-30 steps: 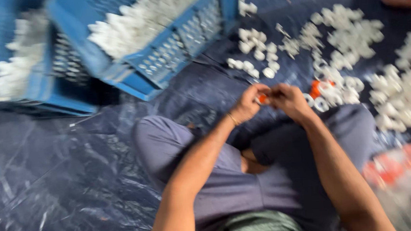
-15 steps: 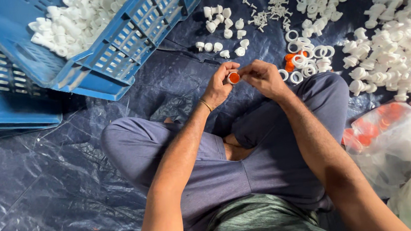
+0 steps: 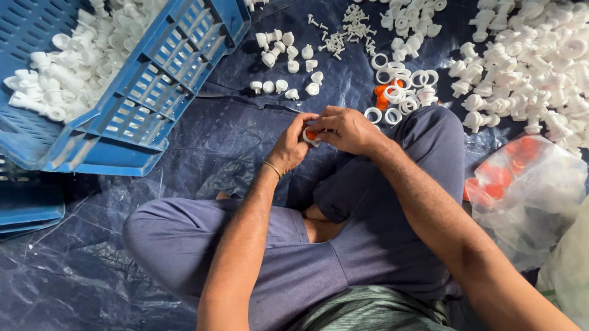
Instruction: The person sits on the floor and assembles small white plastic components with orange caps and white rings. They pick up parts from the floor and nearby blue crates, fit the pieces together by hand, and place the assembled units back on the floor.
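I sit cross-legged on a dark blue tarp (image 3: 76, 298). My left hand (image 3: 292, 145) and my right hand (image 3: 346, 130) meet in front of my knees, both pinching one small white plastic part with an orange ring (image 3: 311, 135) between the fingertips. Just beyond my hands lie white plastic rings (image 3: 400, 89) mixed with a few orange rings (image 3: 381, 97). A thin bangle sits on my left wrist.
A tilted blue crate (image 3: 164, 78) full of white plastic fittings lies at upper left, another blue crate (image 3: 7, 206) beneath it. Small white fittings (image 3: 280, 56) and screws (image 3: 344, 31) are scattered ahead. A big heap of white parts (image 3: 543, 65) fills the right. A clear bag with orange rings (image 3: 523, 177) rests by my right knee.
The view has tilted and steadied, so the crate and heaps shifted in frame. My hands stay together on the small part, fingers pressed closer around it.
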